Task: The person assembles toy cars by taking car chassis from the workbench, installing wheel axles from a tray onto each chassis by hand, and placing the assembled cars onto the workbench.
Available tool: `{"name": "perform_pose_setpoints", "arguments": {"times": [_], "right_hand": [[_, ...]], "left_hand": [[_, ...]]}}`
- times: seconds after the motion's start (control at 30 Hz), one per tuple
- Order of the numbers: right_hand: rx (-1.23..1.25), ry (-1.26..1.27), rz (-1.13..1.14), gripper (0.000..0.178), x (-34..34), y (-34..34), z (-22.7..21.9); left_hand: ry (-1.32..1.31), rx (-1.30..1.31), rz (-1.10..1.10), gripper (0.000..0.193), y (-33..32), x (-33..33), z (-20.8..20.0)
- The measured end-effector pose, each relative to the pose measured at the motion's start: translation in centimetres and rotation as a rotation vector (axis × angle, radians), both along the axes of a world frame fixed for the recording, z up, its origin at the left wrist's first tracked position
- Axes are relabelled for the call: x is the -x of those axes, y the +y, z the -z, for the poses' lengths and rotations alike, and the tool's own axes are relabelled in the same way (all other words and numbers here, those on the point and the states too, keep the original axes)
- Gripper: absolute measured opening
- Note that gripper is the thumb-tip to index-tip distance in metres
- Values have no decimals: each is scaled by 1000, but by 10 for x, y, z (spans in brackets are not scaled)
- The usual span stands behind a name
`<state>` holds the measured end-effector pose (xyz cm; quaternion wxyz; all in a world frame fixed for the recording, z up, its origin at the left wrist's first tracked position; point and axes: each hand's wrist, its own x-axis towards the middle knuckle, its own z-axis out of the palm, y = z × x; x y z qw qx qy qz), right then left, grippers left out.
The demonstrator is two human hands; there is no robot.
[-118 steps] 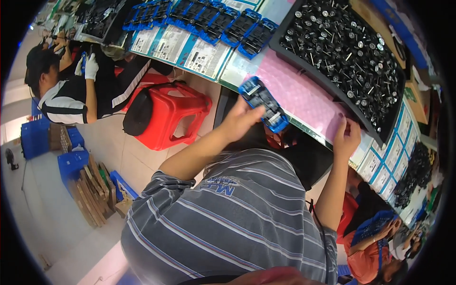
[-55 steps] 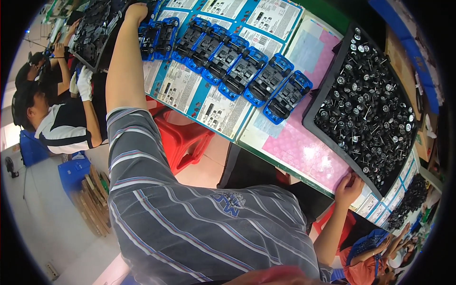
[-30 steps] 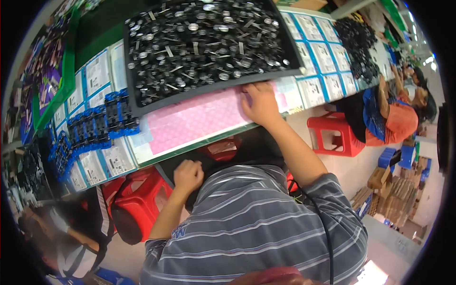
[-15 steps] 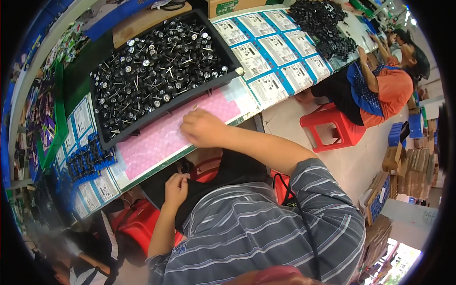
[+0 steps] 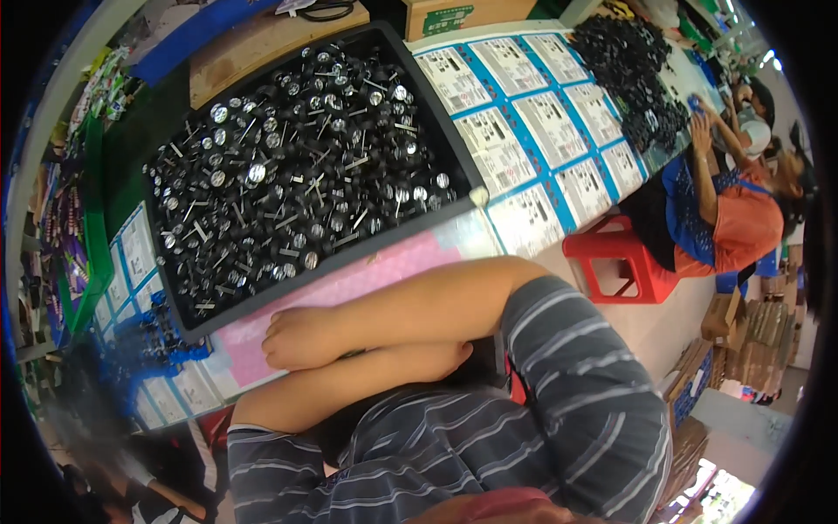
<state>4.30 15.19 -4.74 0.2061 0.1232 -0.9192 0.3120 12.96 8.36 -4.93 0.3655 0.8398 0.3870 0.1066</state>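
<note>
My forearms lie crossed at the near edge of the table. Reaching to the left, my right hand (image 5: 297, 339) rests over the pink mat (image 5: 384, 278) with its fingers curled under; anything inside them is hidden. Beneath that forearm my left arm runs to the right, and my left hand (image 5: 451, 356) is over my lap, its fingers mostly hidden. Just beyond my hands stands a large black tray (image 5: 476, 188) heaped with small black parts (image 5: 288, 175) that have shiny round ends and metal pins.
Printed sheets with blue borders (image 5: 554, 127) cover the table on the right, near a pile of black pieces (image 5: 628, 74). Blue-and-black parts (image 5: 161, 341) lie left. A co-worker in orange (image 5: 742, 214) sits by a red stool (image 5: 615, 262). A cardboard box (image 5: 467, 16) stands behind.
My right hand has moved left and nearer me along the mat. My left hand has swung right, under the right forearm, so the arms now cross. The view has shifted slightly.
</note>
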Motion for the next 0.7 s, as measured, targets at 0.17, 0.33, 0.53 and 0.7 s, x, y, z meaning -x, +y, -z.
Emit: {"name": "perform_pose_setpoints", "arguments": {"times": [0.17, 0.33, 0.53, 0.7], "right_hand": [[84, -12, 102, 9, 6, -13, 2], [60, -53, 217, 10, -2, -21, -1], [-107, -79, 215, 8, -9, -16, -3], [-89, -6, 211, 8, -9, -7, -6]], "left_hand": [[-67, -27, 63, 17, -3, 7, 8], [-105, -44, 142, 17, -5, 9, 15], [-98, -90, 207, 16, -5, 15, 18], [-80, -123, 250, 16, -5, 21, 18]]}}
